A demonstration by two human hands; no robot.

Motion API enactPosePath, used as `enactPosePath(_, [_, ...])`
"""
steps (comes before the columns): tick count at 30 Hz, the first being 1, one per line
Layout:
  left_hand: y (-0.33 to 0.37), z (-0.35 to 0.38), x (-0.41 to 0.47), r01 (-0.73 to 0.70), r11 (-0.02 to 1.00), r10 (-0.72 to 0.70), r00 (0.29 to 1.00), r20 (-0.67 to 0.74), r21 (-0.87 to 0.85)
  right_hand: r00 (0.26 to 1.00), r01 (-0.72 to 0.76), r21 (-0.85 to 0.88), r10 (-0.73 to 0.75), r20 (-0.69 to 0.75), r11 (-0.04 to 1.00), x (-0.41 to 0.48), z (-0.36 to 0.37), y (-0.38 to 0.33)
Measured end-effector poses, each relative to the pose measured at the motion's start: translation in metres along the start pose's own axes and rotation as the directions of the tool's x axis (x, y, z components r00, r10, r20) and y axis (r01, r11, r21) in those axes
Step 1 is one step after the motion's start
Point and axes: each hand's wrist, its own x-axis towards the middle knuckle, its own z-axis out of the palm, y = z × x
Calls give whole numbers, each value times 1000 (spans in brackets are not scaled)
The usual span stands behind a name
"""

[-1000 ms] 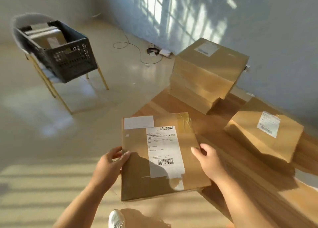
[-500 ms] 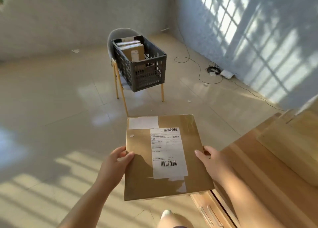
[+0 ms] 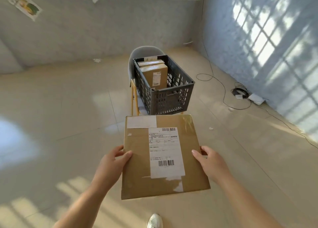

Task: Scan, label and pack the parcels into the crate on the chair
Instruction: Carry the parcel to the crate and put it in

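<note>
Ahead, far centre, the dark crate (image 3: 169, 97) sits on a chair (image 3: 137, 55) w/ parcels inside (image 3: 154, 74). Near centre, a flat cardboard parcel (image 3: 137, 167) is held level above the floor, shipping label (image 3: 165, 152) up. Left hand (image 3: 111, 164) grips its left edge, right hand (image 3: 210, 160) its right edge, thumbs on top.

You face a pale tiled floor (image 3: 68, 107); right of it, window-grid sunlight patterns the blue wall (image 3: 258, 38), cable (image 3: 223, 90) below.
</note>
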Motion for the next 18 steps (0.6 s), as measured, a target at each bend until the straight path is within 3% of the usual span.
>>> enactPosePath(10, [44, -12, 148, -41, 994, 33, 996, -83, -102, 995, 104, 37, -104, 0, 994, 155, 5, -87])
enactPosePath(18, [105, -20, 292, -129, 980, 130, 992, -7, -154, 997, 75, 222, -66, -48, 972, 269, 25, -142])
